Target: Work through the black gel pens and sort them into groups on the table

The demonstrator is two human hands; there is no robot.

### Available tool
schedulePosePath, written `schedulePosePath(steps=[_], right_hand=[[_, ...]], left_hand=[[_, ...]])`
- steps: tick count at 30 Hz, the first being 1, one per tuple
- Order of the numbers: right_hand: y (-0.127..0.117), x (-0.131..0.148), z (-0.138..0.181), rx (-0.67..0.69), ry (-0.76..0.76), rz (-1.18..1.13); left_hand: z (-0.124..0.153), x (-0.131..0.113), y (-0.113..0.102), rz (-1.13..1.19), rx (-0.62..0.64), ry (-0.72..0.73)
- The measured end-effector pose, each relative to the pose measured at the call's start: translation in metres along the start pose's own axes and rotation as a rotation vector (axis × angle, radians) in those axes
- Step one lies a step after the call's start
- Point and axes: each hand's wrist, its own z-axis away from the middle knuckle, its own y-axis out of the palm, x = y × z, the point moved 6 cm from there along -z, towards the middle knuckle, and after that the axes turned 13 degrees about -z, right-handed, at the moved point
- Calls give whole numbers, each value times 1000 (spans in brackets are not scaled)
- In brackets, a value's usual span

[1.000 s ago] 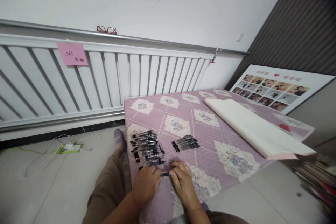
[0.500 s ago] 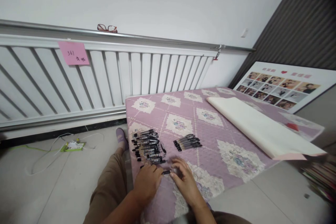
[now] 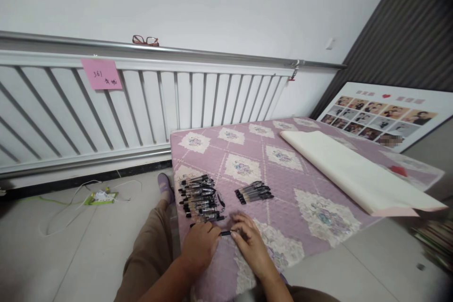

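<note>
A black pen lies level between my two hands, near the front left of the purple table cover. My left hand is closed around one end of it. The fingertips of my right hand pinch the other end. Most of the pen is hidden by my fingers. Just beyond my hands is a loose pile of black and clear pens. To its right, several more pens lie side by side in a neat group.
Rolled cream sheet material lies along the right side, near a photo board. Behind the table stands a white radiator with a pink note; glasses rest on its pipe. A power strip with cables is on the floor.
My hands keep their hold on the pen in nearly the same place. The whole view has shifted very slightly; the pens on the table have not visibly moved.
</note>
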Motion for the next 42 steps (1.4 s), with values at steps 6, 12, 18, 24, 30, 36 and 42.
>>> schedulePosePath(steps=[6,12,18,24,30,36,42], right_hand=[[0,-4,-1,-26,2,-9],[2,2,-1,-28,-19,61],[0,4,0,4,9,17],[-1,3,-2,-32,37,15],[2,7,-3,-15,20,69],[1,1,-1,17,42,-29],[-1,0,-2,-30,45,-77]], left_hand=[[1,-1,-4,14,-8,6],[1,0,-3,8,-15,3],[0,0,-2,6,-13,9],[1,-1,-2,-13,-10,37],[1,-2,0,-1,-3,48],[0,-2,1,-14,3,57],[1,-1,-2,-8,-20,24]])
